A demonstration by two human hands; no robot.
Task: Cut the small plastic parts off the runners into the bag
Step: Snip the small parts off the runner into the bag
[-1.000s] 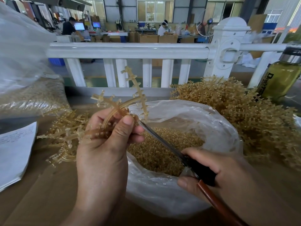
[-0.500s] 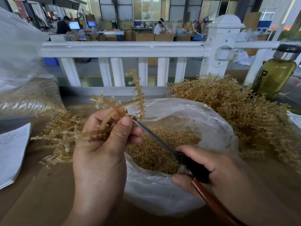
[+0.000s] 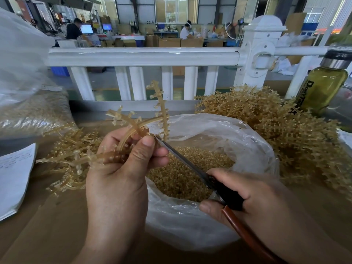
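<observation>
**Head view: snips tip at the runner, over the open bag**

Left hand [image 3: 118, 180] grips a runner [image 3: 141, 124] with fingers curled round its stem and thumb pressed on top. The branches curve up over the bag [image 3: 209, 221]. Right hand [image 3: 247, 195] is wrapped round the black-and-brown handles of the snips [image 3: 182, 161]. The blade tip sits at the runner, just beside the left thumb; I cannot tell how far the blades are parted.

Cut parts [image 3: 188, 168] fill the bag, which stands open on the table [image 3: 47, 231] between the hands. A left heap [image 3: 72, 149] of runners lies behind the left hand, and a larger right heap [image 3: 285, 130] lies beyond the bag.

Black lettering on the bottle [image 3: 322, 88] at far right starts "Don't"; the rest is unreadable. Handwriting on the paper [image 3: 15, 178] at left is too faint to read.

Compared with a second ago, the blade tip has closed in on the thumb. Both grips are unchanged.
</observation>
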